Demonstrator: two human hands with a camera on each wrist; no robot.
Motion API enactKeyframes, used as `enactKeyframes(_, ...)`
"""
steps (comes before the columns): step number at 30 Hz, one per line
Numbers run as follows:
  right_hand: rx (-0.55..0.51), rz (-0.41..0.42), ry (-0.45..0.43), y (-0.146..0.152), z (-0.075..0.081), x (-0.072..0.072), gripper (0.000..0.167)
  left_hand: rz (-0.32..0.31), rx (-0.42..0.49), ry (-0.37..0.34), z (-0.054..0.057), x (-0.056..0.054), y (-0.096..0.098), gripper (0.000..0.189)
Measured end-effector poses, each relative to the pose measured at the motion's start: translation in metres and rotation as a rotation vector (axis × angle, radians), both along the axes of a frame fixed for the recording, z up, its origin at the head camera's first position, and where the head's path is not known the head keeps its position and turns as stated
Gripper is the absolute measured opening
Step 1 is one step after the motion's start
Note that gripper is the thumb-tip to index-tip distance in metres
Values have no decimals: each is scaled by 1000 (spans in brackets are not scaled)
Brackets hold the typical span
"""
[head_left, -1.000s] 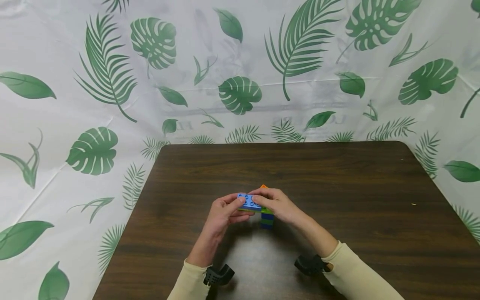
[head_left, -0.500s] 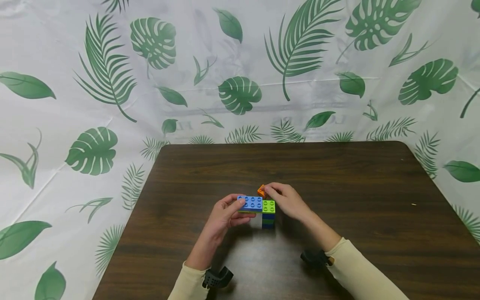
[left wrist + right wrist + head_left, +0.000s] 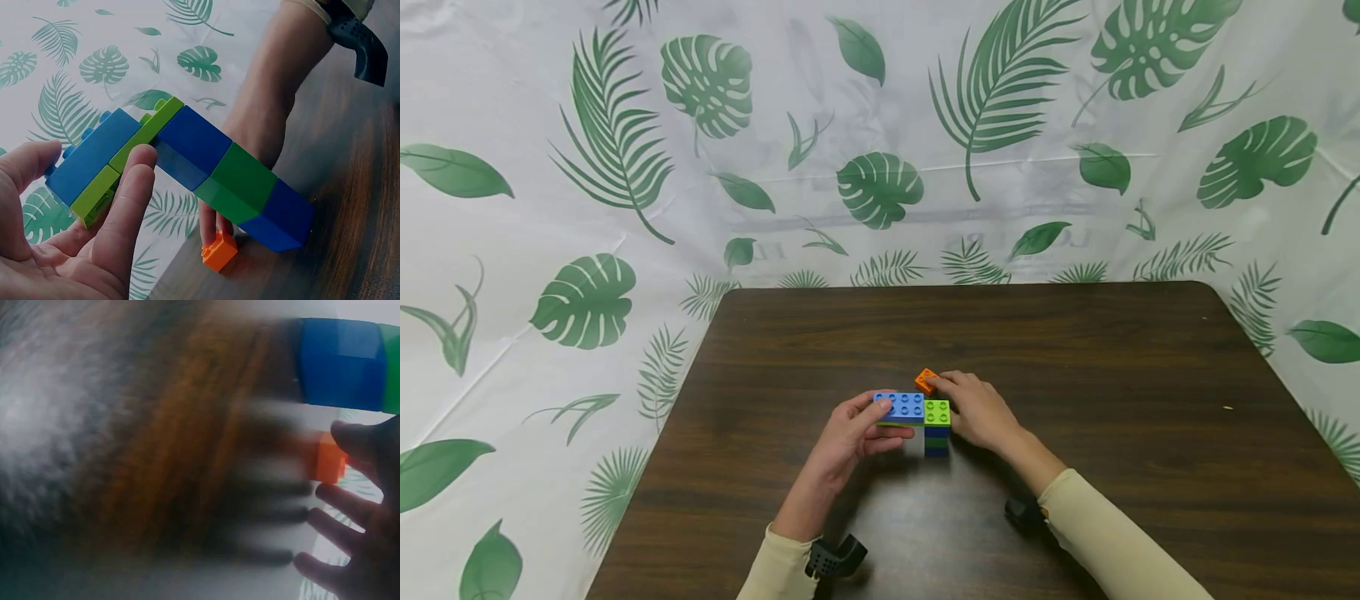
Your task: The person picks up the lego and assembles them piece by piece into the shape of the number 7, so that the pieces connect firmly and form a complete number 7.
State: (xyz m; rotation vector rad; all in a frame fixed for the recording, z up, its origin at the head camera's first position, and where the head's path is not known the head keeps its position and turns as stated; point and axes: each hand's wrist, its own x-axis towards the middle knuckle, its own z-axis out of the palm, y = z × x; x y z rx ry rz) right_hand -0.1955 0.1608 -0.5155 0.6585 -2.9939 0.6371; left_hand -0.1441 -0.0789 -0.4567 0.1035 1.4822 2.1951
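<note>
My left hand [image 3: 850, 429] holds a blue toy building brick [image 3: 900, 407], thumb on its studded top and fingers underneath. This brick sits on a lime green brick [image 3: 150, 134], forming an arm that sticks out left from the top of a stack. Below the lime layer the stack shows blue [image 3: 190, 147], green [image 3: 240, 181] and blue bricks. Behind it, a small orange brick [image 3: 926, 381] lies on the table. My right hand [image 3: 983, 410] is beside the stack, fingertips at the orange brick's right side. In the right wrist view its fingers are spread, thumb at the brick's corner.
The dark wood-grain table [image 3: 1075, 350] extends around the stack. A leaf-printed white cloth [image 3: 880, 100] hangs behind and at the sides. A small pale mark [image 3: 1227, 408] shows on the table at the right. Both wrists wear black bands [image 3: 835, 557].
My right hand has left the top of the blue brick and moved to the orange brick behind the stack. The orange brick has turned slightly. My left hand stays on the blue brick.
</note>
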Motion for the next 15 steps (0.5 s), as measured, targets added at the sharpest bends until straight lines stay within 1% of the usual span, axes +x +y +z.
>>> enactKeyframes(7,4,-45,56,2,0,1,39,-16,16,-8,0,-1,1,57)
enactKeyframes(11,16,-54,84,2,0,2,31,-1,13,-10,0,0,0,55)
enactKeyframes(15,8,-84,83,4,0,4,26,6,21,-6,1,1,-1,53)
